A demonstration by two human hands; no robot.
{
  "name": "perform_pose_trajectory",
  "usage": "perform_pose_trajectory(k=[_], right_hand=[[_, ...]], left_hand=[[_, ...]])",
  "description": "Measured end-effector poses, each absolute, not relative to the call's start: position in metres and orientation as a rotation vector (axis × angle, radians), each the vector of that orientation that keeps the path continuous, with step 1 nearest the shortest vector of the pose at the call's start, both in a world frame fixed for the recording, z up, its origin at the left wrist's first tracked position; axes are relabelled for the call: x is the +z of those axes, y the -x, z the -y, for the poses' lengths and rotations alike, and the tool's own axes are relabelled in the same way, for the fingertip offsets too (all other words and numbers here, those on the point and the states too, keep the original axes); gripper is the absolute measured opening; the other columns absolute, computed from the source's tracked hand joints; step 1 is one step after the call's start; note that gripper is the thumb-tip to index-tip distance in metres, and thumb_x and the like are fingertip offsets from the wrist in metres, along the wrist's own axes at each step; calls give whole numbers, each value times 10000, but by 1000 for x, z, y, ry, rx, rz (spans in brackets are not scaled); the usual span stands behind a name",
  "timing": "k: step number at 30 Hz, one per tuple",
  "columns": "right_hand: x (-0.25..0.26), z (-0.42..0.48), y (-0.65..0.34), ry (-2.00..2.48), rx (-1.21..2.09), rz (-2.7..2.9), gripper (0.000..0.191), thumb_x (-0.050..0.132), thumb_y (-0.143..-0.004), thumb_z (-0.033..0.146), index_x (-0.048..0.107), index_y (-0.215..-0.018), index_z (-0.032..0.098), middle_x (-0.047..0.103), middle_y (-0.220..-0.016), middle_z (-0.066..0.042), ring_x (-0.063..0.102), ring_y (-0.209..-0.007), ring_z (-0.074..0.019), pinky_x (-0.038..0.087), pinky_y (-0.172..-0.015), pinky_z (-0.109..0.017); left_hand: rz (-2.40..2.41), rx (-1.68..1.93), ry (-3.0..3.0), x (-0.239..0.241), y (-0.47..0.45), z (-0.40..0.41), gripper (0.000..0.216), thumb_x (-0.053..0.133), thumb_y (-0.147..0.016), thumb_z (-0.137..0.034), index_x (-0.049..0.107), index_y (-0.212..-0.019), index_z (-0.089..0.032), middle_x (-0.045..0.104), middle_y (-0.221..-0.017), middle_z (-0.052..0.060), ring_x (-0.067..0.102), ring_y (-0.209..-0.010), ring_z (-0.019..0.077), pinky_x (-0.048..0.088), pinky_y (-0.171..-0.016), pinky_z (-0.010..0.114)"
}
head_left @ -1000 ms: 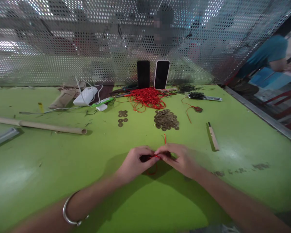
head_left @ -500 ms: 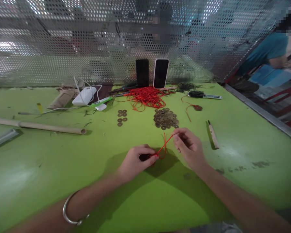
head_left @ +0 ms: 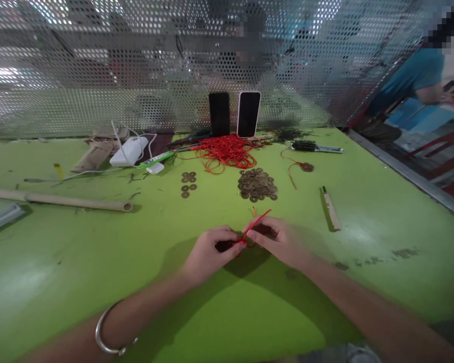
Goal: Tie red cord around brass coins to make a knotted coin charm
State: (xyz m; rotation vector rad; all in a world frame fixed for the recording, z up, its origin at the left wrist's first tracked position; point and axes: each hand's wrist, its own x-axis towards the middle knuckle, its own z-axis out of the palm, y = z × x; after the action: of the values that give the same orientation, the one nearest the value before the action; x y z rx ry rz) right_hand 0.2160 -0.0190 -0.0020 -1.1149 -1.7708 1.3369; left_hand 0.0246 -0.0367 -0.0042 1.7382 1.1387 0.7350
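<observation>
Above the green table, my left hand [head_left: 216,252] pinches a red cord [head_left: 263,216] between thumb and fingertips. What else lies inside that hand is hidden by the fingers. Close against it on the right, my right hand [head_left: 280,241] has its thumb and forefinger closed on the same cord near the left fingertips. One cord end points up to the right past the right fingers, and another short end shows behind them. Just beyond the hands lie a heap of bronze coins with holes [head_left: 257,185] and a small group of the same coins [head_left: 188,177] to the left.
A tangle of red cord [head_left: 227,151] lies before two upright phones [head_left: 248,113]. Rightward are a hairbrush [head_left: 316,147], a corded coin piece [head_left: 306,167] and a wooden-handled tool [head_left: 331,209]. A bamboo stick [head_left: 75,200] lies left. A perforated metal screen [head_left: 144,75] stands behind; a person sits far right.
My right hand has moved left and down from the cord's far end to beside my left fingertips. The left hand stays nearly still, and the view has shifted slightly.
</observation>
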Motion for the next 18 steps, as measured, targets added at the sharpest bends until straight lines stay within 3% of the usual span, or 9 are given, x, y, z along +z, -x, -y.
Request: perform_pose_trajectory(k=[11,18], right_hand=[[-1,12,-228,1081,1252,1478,195,635,-810,368,647,-854,179,545,-592,24,466,-485,-72,345,-409,-179],[-4,1,-234,1056,1057,1461,211,575,-851,395,620,-885,192,513,-604,29,454,-492,-77,362,-436,-196]], left_hand=[[-1138,704,-1758,-7,-23,37,196,584,-827,-315,702,-793,-161,635,-813,42,553,-689,133,425,-629,231],[-1151,730,-1807,-10,-24,34,182,574,-825,-296,704,-819,-169,636,-788,32,550,-681,129,419,-634,230]])
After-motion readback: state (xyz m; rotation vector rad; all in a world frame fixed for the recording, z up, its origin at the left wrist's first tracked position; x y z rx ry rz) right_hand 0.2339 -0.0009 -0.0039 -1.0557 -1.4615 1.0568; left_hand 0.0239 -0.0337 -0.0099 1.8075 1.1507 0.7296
